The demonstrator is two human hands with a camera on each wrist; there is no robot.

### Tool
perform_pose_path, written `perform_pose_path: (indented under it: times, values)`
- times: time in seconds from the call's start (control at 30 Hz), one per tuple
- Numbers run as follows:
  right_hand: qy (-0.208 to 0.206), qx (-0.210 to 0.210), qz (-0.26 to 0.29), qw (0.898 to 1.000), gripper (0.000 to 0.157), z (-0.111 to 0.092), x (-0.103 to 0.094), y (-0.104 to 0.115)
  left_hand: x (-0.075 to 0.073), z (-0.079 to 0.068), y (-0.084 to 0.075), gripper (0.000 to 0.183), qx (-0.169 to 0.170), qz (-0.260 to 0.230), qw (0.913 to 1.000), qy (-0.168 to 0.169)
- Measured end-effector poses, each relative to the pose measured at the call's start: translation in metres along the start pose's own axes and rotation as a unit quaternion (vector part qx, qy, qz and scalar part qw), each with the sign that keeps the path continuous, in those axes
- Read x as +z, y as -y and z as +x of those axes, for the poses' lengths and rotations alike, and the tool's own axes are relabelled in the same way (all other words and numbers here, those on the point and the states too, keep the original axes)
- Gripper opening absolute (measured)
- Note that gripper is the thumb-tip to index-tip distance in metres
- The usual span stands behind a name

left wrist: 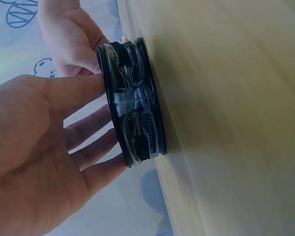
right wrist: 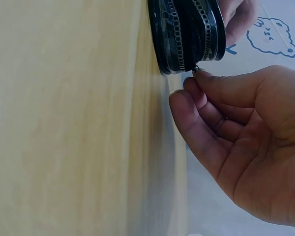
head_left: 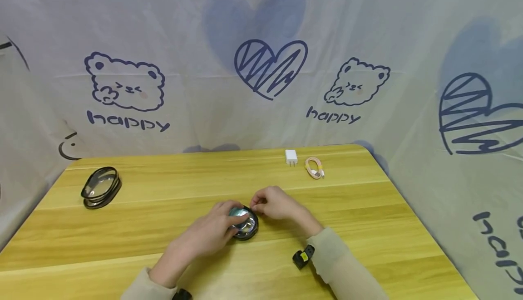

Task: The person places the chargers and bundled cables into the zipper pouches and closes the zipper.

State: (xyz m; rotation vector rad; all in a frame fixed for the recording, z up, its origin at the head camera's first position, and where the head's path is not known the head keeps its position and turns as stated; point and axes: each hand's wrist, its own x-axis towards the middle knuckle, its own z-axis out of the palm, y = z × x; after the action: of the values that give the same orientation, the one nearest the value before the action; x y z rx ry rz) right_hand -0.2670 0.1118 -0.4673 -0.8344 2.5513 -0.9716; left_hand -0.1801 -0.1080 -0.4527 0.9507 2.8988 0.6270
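A small round clear zip pouch (head_left: 251, 227) with black edging sits on the wooden table in front of me. In the left wrist view its side shows a dark zip band. My left hand (head_left: 212, 228) lies over the pouch, its fairly straight fingers (left wrist: 91, 123) and thumb pressing at the top rim. On the far right side, my right hand (head_left: 276, 202) pinches the small zipper pull (right wrist: 196, 69) between thumb and fingertips, right at the pouch's edge. Part of the pouch's top is hidden under the left hand.
A second clear pouch with black edging (head_left: 101, 186) stands at the table's left. At the back right lie a white charger plug (head_left: 291, 156) and a coiled pink cable (head_left: 314, 168). A printed cloth (head_left: 196, 64) hangs behind the wooden table (head_left: 171, 186).
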Motion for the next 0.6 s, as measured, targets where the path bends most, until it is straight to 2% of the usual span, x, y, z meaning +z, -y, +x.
perform_pose_path:
  times: [0.37, 0.6]
  values:
    - [0.058, 0.002, 0.028, 0.998, 0.013, -0.006, -0.013, -0.007, -0.003, 0.001, -0.003, 0.042, -0.009, -0.014, 0.9999, 0.003]
    - [0.046, 0.008, 0.03, 0.998, 0.012, -0.004, -0.012, -0.006, -0.002, 0.001, 0.001, 0.042, -0.016, -0.019, 0.9997, 0.006]
